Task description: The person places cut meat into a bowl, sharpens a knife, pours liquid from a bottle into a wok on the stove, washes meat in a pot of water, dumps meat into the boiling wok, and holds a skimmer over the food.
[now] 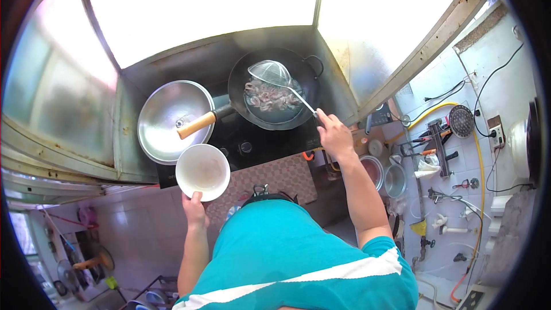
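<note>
My left hand is closed on the rim of a white bowl, which is tilted and looks empty inside. The bowl is in front of the stove, below a wooden wok handle. My right hand grips the handle of a wire mesh strainer. The strainer's head is over the far part of a dark wok on the stove. Pieces of pinkish meat lie in liquid in the wok, below and beside the strainer.
A large silver lid lies at the left of the black stove. Metal bowls stand at the right. Tools, a yellow hose and cables hang on the right wall. Framed glass panels surround the stove's back and sides.
</note>
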Tool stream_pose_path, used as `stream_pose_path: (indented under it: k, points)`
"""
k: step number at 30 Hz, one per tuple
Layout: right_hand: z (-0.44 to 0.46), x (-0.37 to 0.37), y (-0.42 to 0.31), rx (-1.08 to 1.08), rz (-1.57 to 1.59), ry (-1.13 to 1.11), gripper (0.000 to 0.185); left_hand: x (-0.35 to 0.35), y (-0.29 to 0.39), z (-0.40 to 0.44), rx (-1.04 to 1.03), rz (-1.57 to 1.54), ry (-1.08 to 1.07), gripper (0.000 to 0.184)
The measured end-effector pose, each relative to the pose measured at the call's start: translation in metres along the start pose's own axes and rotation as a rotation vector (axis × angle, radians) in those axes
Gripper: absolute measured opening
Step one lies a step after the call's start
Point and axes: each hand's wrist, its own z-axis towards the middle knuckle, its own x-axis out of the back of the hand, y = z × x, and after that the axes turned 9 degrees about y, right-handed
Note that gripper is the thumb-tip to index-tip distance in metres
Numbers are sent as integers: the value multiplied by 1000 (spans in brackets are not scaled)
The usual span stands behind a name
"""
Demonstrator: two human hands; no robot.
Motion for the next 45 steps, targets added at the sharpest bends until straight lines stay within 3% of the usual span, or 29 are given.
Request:
stream_pose_path:
  k: [9,18,23,26,30,31,32,34,36,38,39,40,42,45]
  points:
    - [-2,15,-10,77,-187,-185,46,-1,-3,3,5,24,-27,46]
    - [-29,60,7,-29,-201,-161,48,10,-26,21,-64,52,-11,44]
    - [-28,27,24,-155,179,34,48,-5,-3,7,16,48,-30,47]
    - [-25,10,24,-224,185,39,47,-5,-4,7,1,67,-36,46]
    - [-30,-13,32,-261,446,1,47,1,-11,9,-16,41,-42,47]
    - [-31,-20,32,-436,669,-99,47,0,-10,6,0,48,-22,47]
    - [-32,-23,33,-432,668,-103,47,-1,-8,4,18,57,-3,48]
    - [-32,-13,18,-789,933,-318,48,-2,-5,0,18,44,5,47]
    - [-32,-7,9,-753,955,-376,50,-2,-6,0,17,31,9,47]
    - [-38,-18,12,-492,955,-264,49,2,-9,4,18,38,-11,46]
    - [-39,-18,11,-320,705,-221,48,3,-8,5,19,37,-9,46]
    - [-41,-14,12,-319,703,-223,48,4,-8,6,14,47,-8,47]
    - [-46,5,3,72,285,-64,48,2,-7,6,12,57,-4,47]
    - [-51,37,-25,-6,60,-122,50,-2,-2,3,4,56,-5,47]
